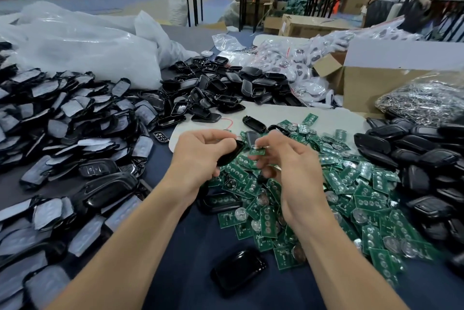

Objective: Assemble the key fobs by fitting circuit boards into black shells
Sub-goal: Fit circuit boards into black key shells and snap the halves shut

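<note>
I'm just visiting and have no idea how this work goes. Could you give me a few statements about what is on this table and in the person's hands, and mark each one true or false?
1. The left hand holds a black shell. True.
2. The right hand is empty. False: its fingers pinch a green circuit board.
3. The heap of green boards lies to the person's left. False: it lies to the right, under and beyond the right hand.
4. A single black shell lies on the dark cloth between the forearms. True.
5. The board is already seated in the held shell. False: the two are still apart, side by side.
</note>
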